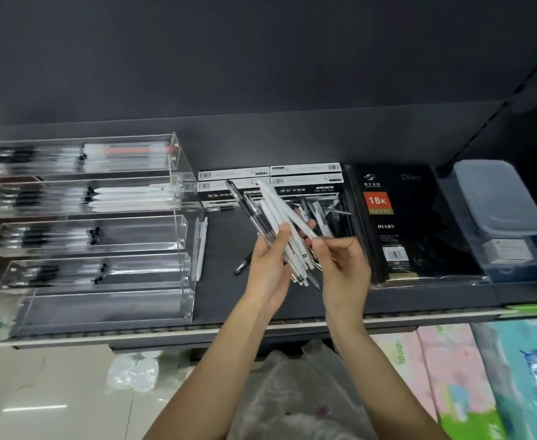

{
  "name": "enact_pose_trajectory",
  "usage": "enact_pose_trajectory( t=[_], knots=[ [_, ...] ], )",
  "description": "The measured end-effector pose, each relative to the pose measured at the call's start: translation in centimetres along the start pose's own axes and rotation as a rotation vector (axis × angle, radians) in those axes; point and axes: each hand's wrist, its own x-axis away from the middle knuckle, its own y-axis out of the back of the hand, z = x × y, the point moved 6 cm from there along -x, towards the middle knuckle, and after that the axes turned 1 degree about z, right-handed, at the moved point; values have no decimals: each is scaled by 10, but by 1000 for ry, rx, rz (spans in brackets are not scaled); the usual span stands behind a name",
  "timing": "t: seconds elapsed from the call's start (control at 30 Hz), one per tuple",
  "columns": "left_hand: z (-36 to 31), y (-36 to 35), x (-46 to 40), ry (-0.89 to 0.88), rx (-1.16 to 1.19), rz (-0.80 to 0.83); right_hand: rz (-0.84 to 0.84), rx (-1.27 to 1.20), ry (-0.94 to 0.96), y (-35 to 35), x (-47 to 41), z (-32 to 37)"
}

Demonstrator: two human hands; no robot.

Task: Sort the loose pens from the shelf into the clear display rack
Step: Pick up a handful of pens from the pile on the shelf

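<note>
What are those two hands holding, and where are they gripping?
The left hand grips a mixed bundle of white and clear-black pens around its lower half. The right hand pinches one white pen near its lower end.

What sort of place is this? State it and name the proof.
Probably a stationery shop aisle: a clear display rack stocked with pens, barcoded pen boxes, and wrapped diaries share a dark retail shelf.

Both hands and forearms bare (no sleeves, rings or watch).
</note>
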Motion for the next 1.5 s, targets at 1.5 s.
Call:
enact_pose_trajectory(
  t=[1.5],
  knots=[
    [-166, 254, 90, -45, 47, -205, 414, 624, 213, -267, 153, -34]
  ],
)
